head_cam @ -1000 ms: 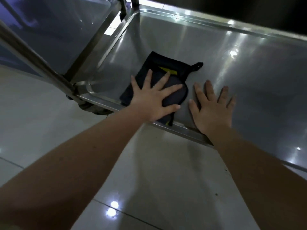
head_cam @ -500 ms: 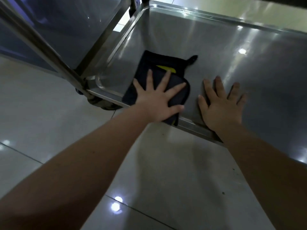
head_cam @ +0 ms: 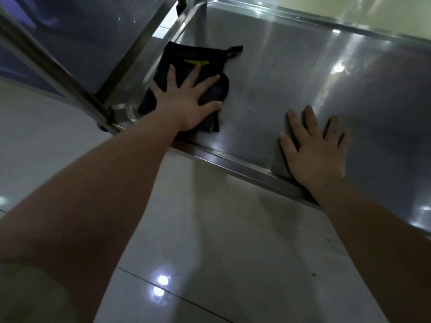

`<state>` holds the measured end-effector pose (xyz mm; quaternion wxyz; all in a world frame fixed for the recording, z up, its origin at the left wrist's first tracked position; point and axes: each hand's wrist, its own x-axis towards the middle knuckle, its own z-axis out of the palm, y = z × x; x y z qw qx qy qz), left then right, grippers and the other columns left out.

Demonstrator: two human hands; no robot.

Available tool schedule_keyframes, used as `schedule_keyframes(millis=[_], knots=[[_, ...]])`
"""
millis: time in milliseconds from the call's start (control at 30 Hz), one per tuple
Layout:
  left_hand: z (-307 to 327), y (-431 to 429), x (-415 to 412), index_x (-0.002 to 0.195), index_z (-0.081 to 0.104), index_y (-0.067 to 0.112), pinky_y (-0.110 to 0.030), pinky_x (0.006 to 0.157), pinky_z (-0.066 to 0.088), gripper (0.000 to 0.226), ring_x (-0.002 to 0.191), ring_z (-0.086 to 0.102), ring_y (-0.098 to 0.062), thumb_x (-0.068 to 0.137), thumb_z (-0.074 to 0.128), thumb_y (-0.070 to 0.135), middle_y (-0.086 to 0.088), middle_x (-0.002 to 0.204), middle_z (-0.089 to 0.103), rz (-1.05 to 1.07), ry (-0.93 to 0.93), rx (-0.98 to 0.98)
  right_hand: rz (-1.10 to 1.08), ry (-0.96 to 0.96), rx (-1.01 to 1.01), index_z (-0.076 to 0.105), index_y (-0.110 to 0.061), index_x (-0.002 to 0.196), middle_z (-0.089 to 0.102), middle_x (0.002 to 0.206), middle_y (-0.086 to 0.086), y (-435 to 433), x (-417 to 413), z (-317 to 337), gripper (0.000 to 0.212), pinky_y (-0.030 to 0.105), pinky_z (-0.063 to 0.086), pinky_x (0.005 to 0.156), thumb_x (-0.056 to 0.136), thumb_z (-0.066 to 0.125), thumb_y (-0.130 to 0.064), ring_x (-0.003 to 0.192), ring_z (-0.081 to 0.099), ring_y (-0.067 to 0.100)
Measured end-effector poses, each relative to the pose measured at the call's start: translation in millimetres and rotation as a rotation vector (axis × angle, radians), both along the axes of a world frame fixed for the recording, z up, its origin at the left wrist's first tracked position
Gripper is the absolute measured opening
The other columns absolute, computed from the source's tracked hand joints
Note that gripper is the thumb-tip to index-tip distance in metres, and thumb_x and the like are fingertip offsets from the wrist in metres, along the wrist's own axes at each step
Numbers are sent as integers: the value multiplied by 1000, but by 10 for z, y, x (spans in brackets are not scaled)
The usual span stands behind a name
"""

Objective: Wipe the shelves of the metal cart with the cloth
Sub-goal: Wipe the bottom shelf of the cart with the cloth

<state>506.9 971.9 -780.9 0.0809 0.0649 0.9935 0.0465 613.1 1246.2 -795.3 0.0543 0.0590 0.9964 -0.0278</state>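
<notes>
A dark cloth (head_cam: pixel 186 57) with a yellow mark and a small loop lies in the near left corner of the metal cart's bottom shelf (head_cam: pixel 291 73). My left hand (head_cam: pixel 186 101) presses flat on the cloth with fingers spread. Flat on the bare steel to the right, near the shelf's front rim, rests my right hand (head_cam: pixel 314 148), fingers straight and holding nothing.
A slanted steel upright (head_cam: pixel 58 64) of the cart and a higher shelf (head_cam: pixel 88 26) stand left of the cloth. A caster (head_cam: pixel 102 128) sits under the corner. Glossy pale floor tiles (head_cam: pixel 210 252) lie below the front rim (head_cam: pixel 233 164).
My left hand has slid the cloth left into the shelf's corner. The two hands are now farther apart, and the view has tilted toward the shelf.
</notes>
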Motion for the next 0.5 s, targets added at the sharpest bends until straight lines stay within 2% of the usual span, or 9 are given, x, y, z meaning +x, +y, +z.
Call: schedule_keyframes(millis=[133,300,500], knots=[[9,-23,-322,141,8,67,-75,105,-4,71,149,-11,-37,75,21,88,18,163,-1,20,18,2,3,4,15,-2,-48,152,-3,165,-10,6,-4,-15,61,62,-5,115,94,8,-65,148,-5,42],[27,258,-465,144,7,64,-78,103,-5,66,147,-14,-42,83,22,83,14,164,-6,61,5,-25,0,-9,52,-8,-48,151,-7,164,-9,-51,-12,-22,61,65,-6,114,94,3,-64,147,-8,43],[6,1358,-169,147,6,60,-80,100,-7,62,145,-16,-47,89,18,77,12,164,-9,-187,10,-38,8,-8,23,-6,-47,152,-7,164,-9,-40,-11,-19,60,63,-8,113,95,7,-63,148,-11,41]])
